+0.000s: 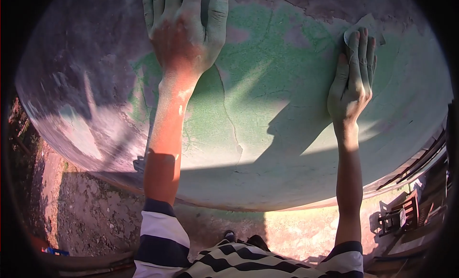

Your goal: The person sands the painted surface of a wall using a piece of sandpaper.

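A large wall with worn green and greyish-purple patches and a long crack fills most of the view. My left hand lies flat against its upper part, fingers apart and partly cut off by the top edge; nothing shows in it. On the right, my right hand is pressed over a thin pale piece at the wall, with its fingers close together. Most of that piece is hidden under the fingers, and its kind is unclear. Both hands look dusty.
Below the wall is rough ground, where my feet show. A wooden chair stands at the lower right. Something blue lies at the lower left. Sunlight and shadows cross the wall.
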Motion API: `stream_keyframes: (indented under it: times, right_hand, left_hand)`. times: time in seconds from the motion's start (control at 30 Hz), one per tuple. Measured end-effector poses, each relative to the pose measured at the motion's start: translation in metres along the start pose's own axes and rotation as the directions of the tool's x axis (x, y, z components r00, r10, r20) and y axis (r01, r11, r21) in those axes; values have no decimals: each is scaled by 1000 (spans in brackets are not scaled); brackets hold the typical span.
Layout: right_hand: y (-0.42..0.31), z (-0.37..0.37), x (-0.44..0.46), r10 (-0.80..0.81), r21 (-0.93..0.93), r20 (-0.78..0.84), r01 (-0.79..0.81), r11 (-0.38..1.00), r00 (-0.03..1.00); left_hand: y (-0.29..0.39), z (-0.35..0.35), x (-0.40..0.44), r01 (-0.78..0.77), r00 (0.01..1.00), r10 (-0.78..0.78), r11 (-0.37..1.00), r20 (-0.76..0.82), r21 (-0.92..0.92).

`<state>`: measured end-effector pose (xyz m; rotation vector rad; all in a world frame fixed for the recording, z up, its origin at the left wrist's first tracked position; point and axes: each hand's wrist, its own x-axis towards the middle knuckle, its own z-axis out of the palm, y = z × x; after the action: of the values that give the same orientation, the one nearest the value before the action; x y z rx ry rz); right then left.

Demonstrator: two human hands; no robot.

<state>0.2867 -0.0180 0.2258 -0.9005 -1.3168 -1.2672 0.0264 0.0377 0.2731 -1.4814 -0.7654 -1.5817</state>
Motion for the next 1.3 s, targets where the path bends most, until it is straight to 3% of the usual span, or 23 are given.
stream_keyframes:
  times: [0.13,0.17,0.23,0.3,0.4,0.47,0.53,0.57,0.67,0.8,0.9,0.93,1.03,1.1,1.13,1.2,1.27,1.3]
  right_hand:
    - [44,-10,33,26,40,-72,-24,999,997]
    - [48,-10,41,26,25,-78,-24,999,997]
    - [51,-12,52,276,135,-125,-259,956,953]
    - [27,-3,38,168,53,-148,-162,985,975]
    - [-9,-4,6,-4,98,94,-6,995,996]
    - [11,-15,20,-81,25,132,78,997,988]
    - [43,-13,44,9,31,-53,-7,999,999]
    - [61,-13,53,126,31,-101,-124,992,987]
    - [51,-10,52,180,18,-163,-180,984,970]
    - [8,-17,9,-38,112,92,28,993,995]
    - [39,-26,27,-73,26,68,71,997,995]
    - [55,-19,34,-27,14,-54,27,1000,998]
    - [78,-23,49,77,5,-157,-78,997,985]
    - [66,-18,39,174,31,-135,-171,985,975]
    - [53,-23,31,56,51,-56,-53,997,997]
    - [34,-37,20,-47,61,158,37,997,986]
    - [60,-48,33,-86,-12,152,89,996,985]
    - [88,-44,40,-30,0,41,30,1000,999]
  left_hand:
    - [5,-6,-10,42,997,-43,999,66,8]
    - [0,3,-17,-38,999,36,998,-36,-58]
    - [1,5,-23,-15,999,13,998,-30,-60]
    - [4,6,-26,11,1000,-13,998,-27,-63]
    - [7,5,-33,18,1000,-19,1000,-19,-15]
    - [7,5,-32,17,1000,-17,1000,-13,-13]
    - [7,4,-32,16,1000,-17,1000,-10,-15]
    - [7,3,-32,23,1000,-23,1000,3,-12]
    - [9,2,-31,22,1000,-22,1000,7,-15]
    - [10,1,-32,10,1000,-10,1000,1,-26]
    - [9,-1,-31,4,1000,-4,999,1,-48]
    - [9,-2,-30,11,1000,-10,998,14,-57]
    - [8,-3,-29,16,1000,-14,998,20,-69]
    - [9,-4,-29,18,1000,-16,997,26,-70]
    - [11,-4,-28,27,999,-25,997,28,-69]
    - [15,-5,-28,31,999,-29,997,27,-75]
    - [19,-4,-27,10,999,-14,991,-29,-137]
    - [21,-2,-26,4,999,-10,990,-41,-144]
